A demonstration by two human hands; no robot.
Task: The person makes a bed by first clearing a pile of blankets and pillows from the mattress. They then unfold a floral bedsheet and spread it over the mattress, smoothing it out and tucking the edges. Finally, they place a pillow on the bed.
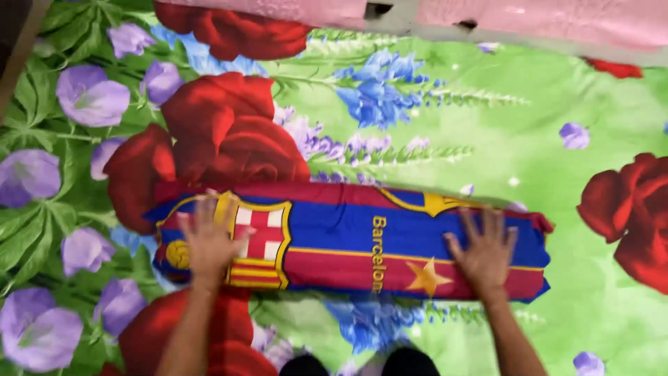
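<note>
A long bolster pillow (pixel 348 240) in a red and blue striped cover with yellow lines, a crest and a star lies sideways across a flowered bedsheet (pixel 501 132). My left hand (pixel 207 240) presses flat on its left end, over the crest, fingers spread. Pressing flat on the right end, near the yellow star, is my right hand (pixel 483 251), fingers also spread. Neither hand grips anything.
The sheet is green with big red roses, purple and blue flowers. A pink fabric edge (pixel 529 17) runs along the top. Dark shapes at the bottom middle (pixel 362 363) lie between my forearms.
</note>
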